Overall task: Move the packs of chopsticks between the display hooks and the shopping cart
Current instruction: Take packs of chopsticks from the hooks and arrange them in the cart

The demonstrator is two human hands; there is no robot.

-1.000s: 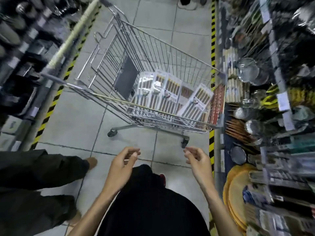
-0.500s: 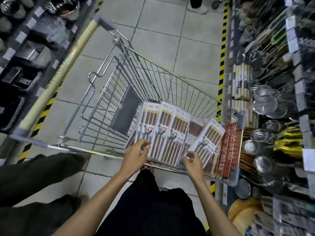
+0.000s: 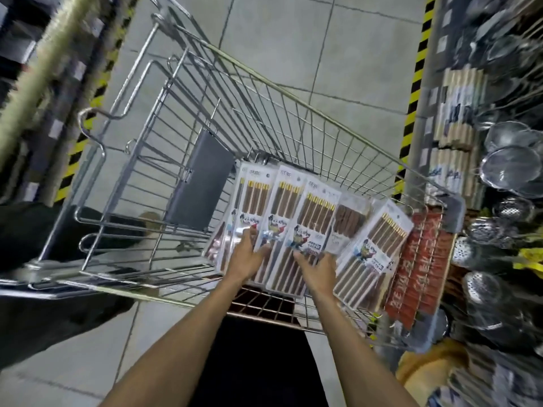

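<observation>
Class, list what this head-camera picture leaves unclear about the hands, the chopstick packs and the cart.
1. Head view: left hand and right hand are motion-blurred; whether either grips a pack cannot be told.
2. Lower ends of the middle chopstick packs: hidden behind both hands.
3. Print on the packs: too small and blurred.
4. Shopping cart wheels: hidden under its basket.
5. Display hooks: lost in the blurred shelves at right.

We can read nothing for sure. The chopstick packs (image 3: 316,218) carry a blurred logo on top, and the red packs (image 3: 417,268) bear illegible white characters.
</observation>
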